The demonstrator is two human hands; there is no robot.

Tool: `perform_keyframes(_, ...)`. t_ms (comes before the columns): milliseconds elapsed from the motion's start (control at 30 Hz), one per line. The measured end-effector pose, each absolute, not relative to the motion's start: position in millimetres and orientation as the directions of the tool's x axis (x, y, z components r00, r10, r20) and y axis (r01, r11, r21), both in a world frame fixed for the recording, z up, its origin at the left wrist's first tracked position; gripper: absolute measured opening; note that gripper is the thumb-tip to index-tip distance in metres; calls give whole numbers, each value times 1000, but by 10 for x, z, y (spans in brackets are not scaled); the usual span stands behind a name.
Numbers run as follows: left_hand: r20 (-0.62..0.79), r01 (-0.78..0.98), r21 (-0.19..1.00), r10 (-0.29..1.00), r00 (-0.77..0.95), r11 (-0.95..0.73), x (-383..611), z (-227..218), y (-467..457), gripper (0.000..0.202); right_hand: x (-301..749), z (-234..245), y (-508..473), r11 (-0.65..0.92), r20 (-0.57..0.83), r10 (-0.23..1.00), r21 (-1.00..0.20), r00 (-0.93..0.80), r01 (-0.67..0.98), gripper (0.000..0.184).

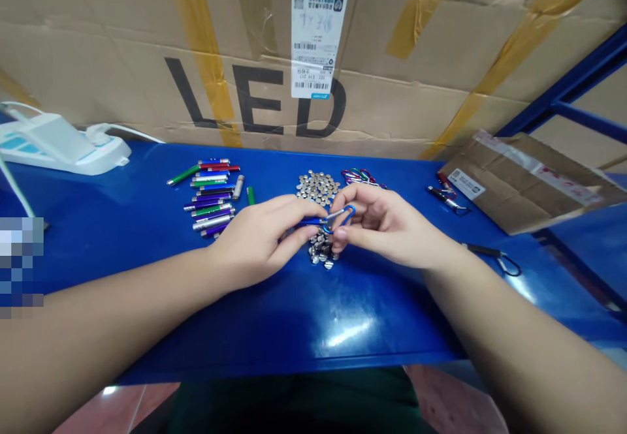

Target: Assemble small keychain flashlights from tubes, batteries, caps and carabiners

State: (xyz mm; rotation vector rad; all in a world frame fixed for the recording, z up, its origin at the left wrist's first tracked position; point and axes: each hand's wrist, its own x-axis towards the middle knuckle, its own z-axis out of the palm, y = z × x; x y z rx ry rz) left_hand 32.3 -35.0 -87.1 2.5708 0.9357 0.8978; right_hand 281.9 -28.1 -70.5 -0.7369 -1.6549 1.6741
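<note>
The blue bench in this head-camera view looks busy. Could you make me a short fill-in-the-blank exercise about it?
1. The cardboard box behind the blue bench is printed with the word ____.
2. The left hand and right hand together hold a carabiner clip coloured ____.
3. The pen-shaped lights lie in a row on the ____ side of the silver button cells.

Missing words: LED; blue; left.

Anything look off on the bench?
Mostly orderly. A green pen light sticks out at an angle from the row of pen lights, and a short green tube lies apart to its right. Flattened cardboard seems to overhang the blue bench's right edge.
</note>
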Motion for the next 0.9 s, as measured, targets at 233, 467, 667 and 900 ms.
perform_keyframes(233, 583, 446, 414, 608, 539, -793, 321, -898, -310, 22, 2839, -742, -235, -7, 45, 774, -997, -631, -80, 25)
perform_keyframes(467, 568, 407, 476, 626, 534, -780, 340, -907, -343, 25, 2848, -711, -277, -64, 20, 770, -992, -638, -108, 23)
perform_keyframes(667, 526, 347, 560, 647, 552, -752, 370, -899, -344, 11, 2851, -694, -280, -186, -39, 723, -972, -690, -140, 26)
perform_keyframes(900, 520, 246, 610, 615, 593, -753, 369, -916, -324, 8, 2727, -812, -262, -348, -85, 610, -922, -788, -170, 35)
